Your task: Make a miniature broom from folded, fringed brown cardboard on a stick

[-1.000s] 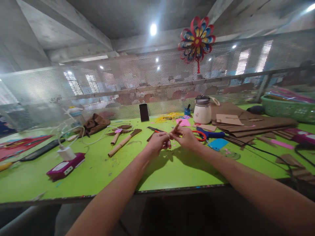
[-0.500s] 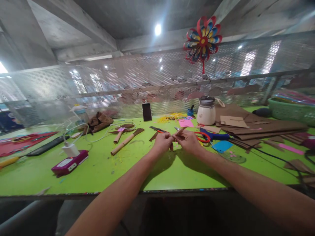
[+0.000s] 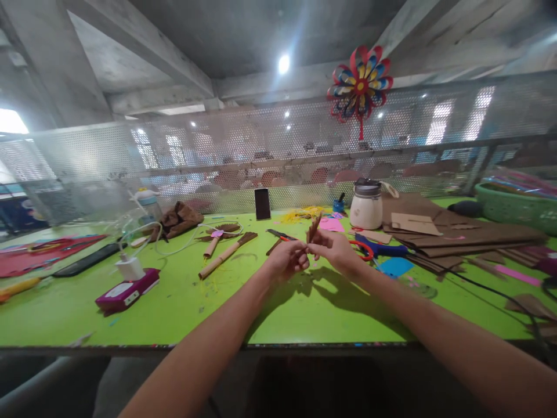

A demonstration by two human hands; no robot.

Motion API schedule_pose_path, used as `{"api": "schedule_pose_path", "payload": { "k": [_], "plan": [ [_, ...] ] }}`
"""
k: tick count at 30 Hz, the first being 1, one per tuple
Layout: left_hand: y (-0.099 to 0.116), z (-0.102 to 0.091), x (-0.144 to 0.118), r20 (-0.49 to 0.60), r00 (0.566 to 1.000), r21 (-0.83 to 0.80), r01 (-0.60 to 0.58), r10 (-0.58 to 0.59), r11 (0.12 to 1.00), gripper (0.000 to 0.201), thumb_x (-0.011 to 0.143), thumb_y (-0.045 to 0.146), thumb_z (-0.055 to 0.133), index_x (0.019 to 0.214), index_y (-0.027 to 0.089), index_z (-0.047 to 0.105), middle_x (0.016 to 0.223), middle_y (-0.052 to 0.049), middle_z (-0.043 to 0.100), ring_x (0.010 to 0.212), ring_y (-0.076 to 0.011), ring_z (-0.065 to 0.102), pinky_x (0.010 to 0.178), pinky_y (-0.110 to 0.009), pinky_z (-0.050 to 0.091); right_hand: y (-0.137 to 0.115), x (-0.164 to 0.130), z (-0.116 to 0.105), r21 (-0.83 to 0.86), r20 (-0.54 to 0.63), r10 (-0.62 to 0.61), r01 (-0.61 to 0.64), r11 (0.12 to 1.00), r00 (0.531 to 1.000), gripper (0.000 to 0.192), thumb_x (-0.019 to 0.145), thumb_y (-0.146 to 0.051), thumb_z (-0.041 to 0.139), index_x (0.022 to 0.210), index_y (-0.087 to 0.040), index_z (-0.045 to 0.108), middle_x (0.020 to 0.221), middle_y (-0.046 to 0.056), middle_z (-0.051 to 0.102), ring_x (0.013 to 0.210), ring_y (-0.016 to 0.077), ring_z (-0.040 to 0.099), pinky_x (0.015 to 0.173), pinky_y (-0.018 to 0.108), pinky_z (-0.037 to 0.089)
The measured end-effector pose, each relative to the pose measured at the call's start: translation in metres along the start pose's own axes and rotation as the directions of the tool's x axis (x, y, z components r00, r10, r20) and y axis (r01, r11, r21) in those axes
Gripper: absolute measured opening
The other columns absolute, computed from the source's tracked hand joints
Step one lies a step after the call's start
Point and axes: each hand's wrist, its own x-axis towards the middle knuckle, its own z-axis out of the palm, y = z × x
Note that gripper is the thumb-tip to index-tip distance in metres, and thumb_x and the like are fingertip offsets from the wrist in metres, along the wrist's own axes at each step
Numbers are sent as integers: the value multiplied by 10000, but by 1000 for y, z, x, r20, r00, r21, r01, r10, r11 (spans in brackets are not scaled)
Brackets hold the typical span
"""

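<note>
My right hand (image 3: pixel 334 249) pinches a strip of brown paper (image 3: pixel 313 229), which stands up from the fingers with a jagged, folded-looking top. My left hand (image 3: pixel 285 259) meets it fingertip to fingertip, low above the table; its thumb and forefinger are closed, and whatever lies between them is too small to make out. Just behind the left hand lies a dark blade with an orange part (image 3: pixel 282 235). Beside my right wrist are an orange scissors handle (image 3: pixel 368 251) and a blue glue gun (image 3: pixel 385 245).
On the green table (image 3: pixel 217 313), rolled brown paper sticks (image 3: pixel 226 255) lie left of my hands. A phone (image 3: pixel 262 204) stands at the back, near a white jar (image 3: pixel 366 206). Brown paper sheets (image 3: pixel 474 229) and a green basket (image 3: pixel 517 206) are right; a purple power strip (image 3: pixel 128 293) is left.
The brown paper in my right hand has swung from slanting to nearly upright as that hand turned. My left hand's fingers have loosened slightly. The view has tilted up a little.
</note>
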Motion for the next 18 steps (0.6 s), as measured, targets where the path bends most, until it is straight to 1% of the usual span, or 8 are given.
{"api": "schedule_pose_path", "payload": {
  "k": [2,5,7,9,12,15,18],
  "plan": [
    [1,-2,0,50,999,-64,22,-18,998,151,743,203,488,609,138,513,427,45,356,377,-62,334,405,-189,226,-3,2,-5,116,23,35,-38,993,999,226,718,-301,667,887,-155,629,747,24,608,669,144,560,575,267,464],
    [0,-5,0,127,991,-149,63,-44,987,157,767,204,494,632,131,525,425,38,368,379,-68,361,405,-187,215,-5,4,-13,261,-8,122,-115,958,993,240,682,-279,694,883,-158,645,733,13,598,625,124,544,566,265,452],
    [0,-5,0,170,984,-156,85,-58,984,167,783,211,494,641,130,530,415,32,377,376,-76,376,402,-189,209,-4,5,-16,323,-15,156,-143,935,988,231,689,-306,708,851,-152,653,705,7,584,588,107,521,554,263,436],
    [1,-5,-2,210,976,-138,93,-63,986,175,792,216,491,644,132,530,408,26,390,375,-85,396,402,-192,214,-3,5,-18,340,0,148,-139,930,989,227,709,-350,709,787,-145,653,671,0,567,558,96,501,541,260,415],
    [2,-3,-5,253,965,-106,103,-74,989,170,800,220,495,659,132,531,417,14,425,394,-99,443,405,-194,241,-2,5,-18,302,3,116,-111,947,993,261,720,-395,707,722,-140,647,600,-14,547,505,87,477,509,257,374],
    [2,-1,-6,272,956,-73,135,-111,988,165,798,243,517,676,133,532,436,6,455,426,-117,495,401,-196,248,-2,5,-16,275,8,102,-101,956,995,268,720,-401,708,718,-140,649,554,-27,536,470,80,457,495,253,352],
    [0,-1,-6,298,944,-36,157,-139,987,169,798,278,533,716,131,551,462,-5,496,457,-133,534,403,-199,267,1,6,-16,264,3,108,-105,959,994,276,723,-407,707,722,-140,641,562,-28,544,469,77,457,497,249,350]
  ]
}}
